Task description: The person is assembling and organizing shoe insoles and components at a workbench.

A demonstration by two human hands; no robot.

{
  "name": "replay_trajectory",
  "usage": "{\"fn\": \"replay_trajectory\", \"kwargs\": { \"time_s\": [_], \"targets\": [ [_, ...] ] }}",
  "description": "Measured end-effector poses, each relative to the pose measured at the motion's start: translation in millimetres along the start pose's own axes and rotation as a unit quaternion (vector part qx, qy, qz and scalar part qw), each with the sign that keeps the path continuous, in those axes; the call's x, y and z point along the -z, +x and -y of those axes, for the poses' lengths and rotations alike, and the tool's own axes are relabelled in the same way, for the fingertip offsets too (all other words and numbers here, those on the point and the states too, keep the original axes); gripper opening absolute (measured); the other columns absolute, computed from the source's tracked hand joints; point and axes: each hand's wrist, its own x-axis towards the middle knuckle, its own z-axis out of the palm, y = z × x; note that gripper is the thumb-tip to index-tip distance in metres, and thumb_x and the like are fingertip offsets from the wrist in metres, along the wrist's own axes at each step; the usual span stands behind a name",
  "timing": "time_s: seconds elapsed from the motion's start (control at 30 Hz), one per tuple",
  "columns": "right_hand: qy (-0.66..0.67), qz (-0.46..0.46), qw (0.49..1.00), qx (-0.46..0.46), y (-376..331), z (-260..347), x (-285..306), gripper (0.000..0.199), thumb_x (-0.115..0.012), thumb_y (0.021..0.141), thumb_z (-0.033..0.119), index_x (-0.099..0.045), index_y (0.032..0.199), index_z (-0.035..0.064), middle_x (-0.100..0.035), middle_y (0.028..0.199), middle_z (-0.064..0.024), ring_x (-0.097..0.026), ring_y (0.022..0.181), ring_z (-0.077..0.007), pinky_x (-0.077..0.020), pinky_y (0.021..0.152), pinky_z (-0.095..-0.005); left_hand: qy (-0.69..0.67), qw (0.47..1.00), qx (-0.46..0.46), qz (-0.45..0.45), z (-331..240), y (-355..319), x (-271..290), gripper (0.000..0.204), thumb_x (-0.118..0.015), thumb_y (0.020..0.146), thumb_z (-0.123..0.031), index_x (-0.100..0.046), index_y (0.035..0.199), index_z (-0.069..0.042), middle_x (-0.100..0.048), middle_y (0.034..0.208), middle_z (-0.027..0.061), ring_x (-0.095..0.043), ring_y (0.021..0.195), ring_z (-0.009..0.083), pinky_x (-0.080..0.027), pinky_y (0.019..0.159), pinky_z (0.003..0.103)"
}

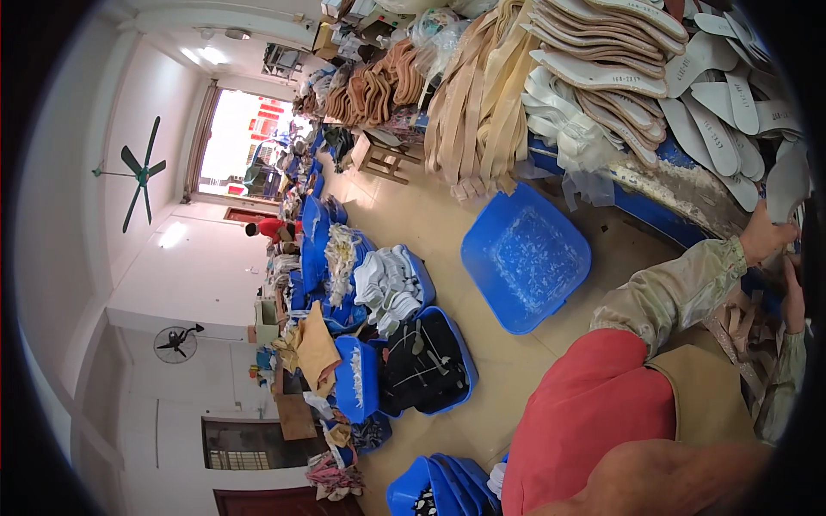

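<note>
At the right rim my left hand (764, 236) is closed on the lower end of a pale grey insole (786, 185), beside the loose insoles on the workbench. My right hand (793, 301) is just below it, close to the dark rim of the picture; what its fingers do is hard to make out. Brown and tan strap-like pieces (731, 331) hang near my right forearm. Many white insoles (710, 120) lie spread out above my left hand, next to a stack of curved insoles with tan edges (607, 64).
Beige strips (473, 95) hang over the bench edge, beside white strips in clear plastic (559, 107). A blue tub (527, 258) stands on the tiled floor. More tubs hold white pieces (391, 284) and black material (422, 361). A person in red (271, 229) is farther off.
</note>
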Motion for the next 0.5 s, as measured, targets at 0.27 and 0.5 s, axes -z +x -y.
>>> {"fn": "replay_trajectory", "kwargs": {
  "time_s": [0.27, 0.5],
  "targets": [
    [0.105, -0.058, 0.984, -0.135, -44, 8, -7, 0.014, -0.062, 0.088, 0.014, -0.061, 0.085, 0.0000, -0.059, 0.074, -0.0041, -0.046, 0.062, -0.0104, -0.0391, 0.059, -0.0229, -0.175, 0.971, 0.098, -0.131, -30, -15, -10, 0.014, -0.055, 0.084, -0.017, -0.058, 0.083, -0.003, -0.057, 0.064, 0.0030, -0.054, 0.053, 0.0149, -0.043, 0.053, 0.025],
    [0.127, -0.121, 0.980, -0.097, -53, 21, -15, 0.011, -0.057, 0.091, 0.011, -0.061, 0.092, 0.0005, -0.058, 0.080, -0.0020, -0.044, 0.065, -0.0087, -0.0369, 0.061, -0.0208, -0.328, 0.919, 0.080, -0.202, -39, -10, -36, 0.023, -0.055, 0.091, -0.027, -0.056, 0.082, -0.005, -0.053, 0.062, 0.0024, -0.051, 0.050, 0.0142, -0.041, 0.050, 0.025]
  ]
}}
